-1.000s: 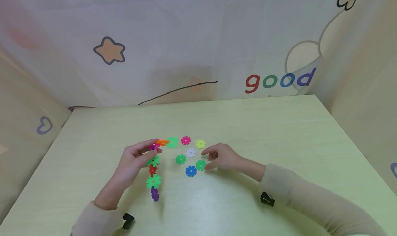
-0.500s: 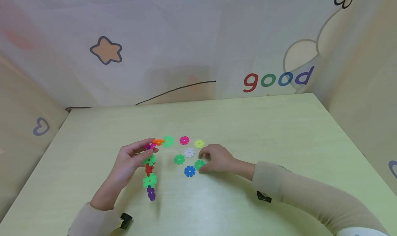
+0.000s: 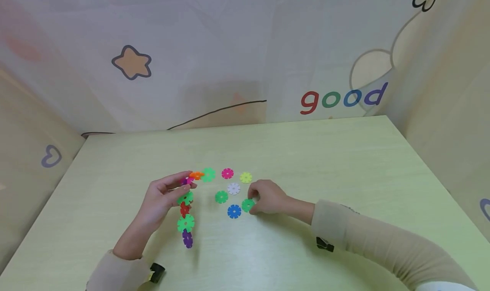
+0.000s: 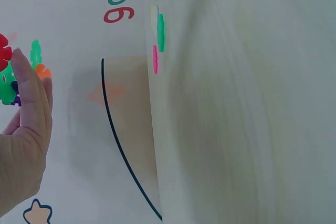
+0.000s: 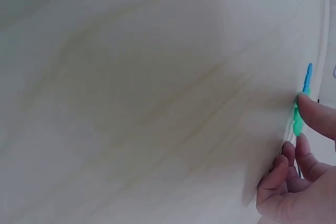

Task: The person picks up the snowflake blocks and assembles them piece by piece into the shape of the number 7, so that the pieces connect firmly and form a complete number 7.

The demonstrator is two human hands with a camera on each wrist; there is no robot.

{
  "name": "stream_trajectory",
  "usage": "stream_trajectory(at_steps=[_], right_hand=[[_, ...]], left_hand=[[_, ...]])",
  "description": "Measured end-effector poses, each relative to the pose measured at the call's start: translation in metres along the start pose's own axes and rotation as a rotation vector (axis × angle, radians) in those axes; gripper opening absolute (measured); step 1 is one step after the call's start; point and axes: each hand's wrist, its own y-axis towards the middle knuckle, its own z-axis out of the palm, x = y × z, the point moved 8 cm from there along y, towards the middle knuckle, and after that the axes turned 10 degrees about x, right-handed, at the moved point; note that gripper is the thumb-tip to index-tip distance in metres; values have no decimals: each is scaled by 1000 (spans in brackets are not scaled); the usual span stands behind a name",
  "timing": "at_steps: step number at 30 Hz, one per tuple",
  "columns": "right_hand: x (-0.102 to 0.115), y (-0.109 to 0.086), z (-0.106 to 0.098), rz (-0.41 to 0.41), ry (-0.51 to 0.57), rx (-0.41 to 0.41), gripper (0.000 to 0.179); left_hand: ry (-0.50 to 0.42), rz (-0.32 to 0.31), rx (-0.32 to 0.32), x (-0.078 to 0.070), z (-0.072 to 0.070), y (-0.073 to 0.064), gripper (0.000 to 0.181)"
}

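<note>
My left hand (image 3: 158, 201) pinches a chain of interlocking snowflake discs (image 3: 185, 223) at its pink and purple part. From there, green, red, green and purple discs run toward the near side, while an orange disc (image 3: 197, 175) and a green one reach out to the right. Thumb and curled index finger of my right hand (image 3: 271, 196) pinch a loose green snowflake disc (image 3: 247, 205) at its edges. In the right wrist view, that green disc (image 5: 297, 124) shows edge-on between thumb and finger, with a blue disc (image 5: 307, 77) just beyond.
Several loose discs lie between the hands: blue (image 3: 234, 211), green (image 3: 221, 197), white (image 3: 234, 189), pink (image 3: 227, 173) and yellow (image 3: 246, 178). The pale wooden table (image 3: 306, 155) ends at a printed cloth backdrop (image 3: 229, 48).
My right hand's fingers have closed in from beside the green disc onto its edges. The left hand keeps hold of the chain, nearly still; the view has shifted slightly.
</note>
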Motion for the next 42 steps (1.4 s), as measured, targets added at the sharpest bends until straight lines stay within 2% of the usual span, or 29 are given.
stream_trajectory(at_steps=[10, 18, 27, 36, 42], right_hand=[[-4, -2, -6, -27, 187, 11, 18], [-8, -6, -19, -49, 336, 0, 11], [5, -16, -35, -157, 390, -92, 6], [9, -22, -40, -172, 485, -130, 9], [11, -27, -43, -196, 495, -176, 11]], left_hand=[[-12, 25, 17, -4, 5, 0, 40], [-21, 30, 28, -4, 10, 1, 39], [-21, 22, 40, -3, 17, 3, 38], [-31, 15, 58, -2, 26, 4, 38], [-27, 2, 59, 0, 32, 6, 39]])
